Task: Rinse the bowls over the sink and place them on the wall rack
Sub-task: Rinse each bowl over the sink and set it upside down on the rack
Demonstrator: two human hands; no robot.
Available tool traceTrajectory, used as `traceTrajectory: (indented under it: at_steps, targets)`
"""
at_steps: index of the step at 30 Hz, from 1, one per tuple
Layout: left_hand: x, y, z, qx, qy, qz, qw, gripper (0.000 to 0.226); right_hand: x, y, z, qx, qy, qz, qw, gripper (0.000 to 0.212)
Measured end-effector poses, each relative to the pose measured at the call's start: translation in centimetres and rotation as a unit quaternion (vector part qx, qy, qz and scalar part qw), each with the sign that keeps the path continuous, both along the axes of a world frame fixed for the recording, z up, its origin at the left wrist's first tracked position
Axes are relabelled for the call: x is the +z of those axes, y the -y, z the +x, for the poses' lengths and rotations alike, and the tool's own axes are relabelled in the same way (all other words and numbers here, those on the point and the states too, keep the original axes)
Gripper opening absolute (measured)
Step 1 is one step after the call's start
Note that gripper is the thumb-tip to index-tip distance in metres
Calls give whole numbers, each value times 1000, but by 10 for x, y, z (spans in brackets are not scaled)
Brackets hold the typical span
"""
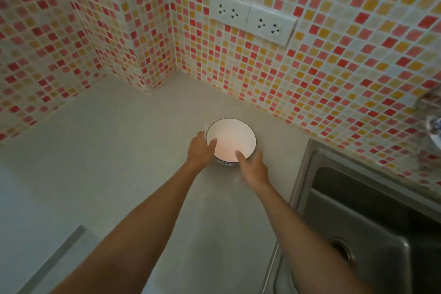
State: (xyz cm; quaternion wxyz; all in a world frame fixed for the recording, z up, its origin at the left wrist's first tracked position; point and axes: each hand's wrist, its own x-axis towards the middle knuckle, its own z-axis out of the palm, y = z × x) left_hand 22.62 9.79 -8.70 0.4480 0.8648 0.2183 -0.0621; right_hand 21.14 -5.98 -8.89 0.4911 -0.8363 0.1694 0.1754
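The white bowl (231, 139) stands upright on the pale countertop (124, 141), near the corner where the two mosaic-tiled walls (334, 74) meet and a short way left of the steel sink (372, 217). Its inside is plain white, its rim is edged in a dark line, and a patterned band shows on the outer wall at the near side.

Both arms reach forward to it. The left hand (200, 149) grips the bowl at its left rim, thumb hooked over the edge into the inside and the fingers down along the outer wall. The right hand (253, 166) meets the near right rim with one finger lying over the edge inside the bowl; it is blurred, so whether its other fingers close on the outside cannot be told.

A double white wall socket (253, 18) sits on the tiles above the bowl. At the right edge of the view a shiny metal fitting, probably the tap (429, 122), stands over the sink, whose drain (341, 249) shows in the basin floor.
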Motion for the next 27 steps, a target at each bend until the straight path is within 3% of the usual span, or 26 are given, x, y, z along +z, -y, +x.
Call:
traceTrajectory:
  at_steps: [6, 17, 27]
  targets:
    - [-21, -2, 17, 36, -66, -96, 993, 36, -16, -18, 16, -74, -54, 30, 995, 27]
    - [9, 36, -5, 66, -44, -325, 942, 29, 5, 21, -17, -95, -3, 78, 992, 22]
    - [49, 122, -73, 35, 10, -364, 931, 35, 53, 135, -100, -122, 64, 124, 983, 29]
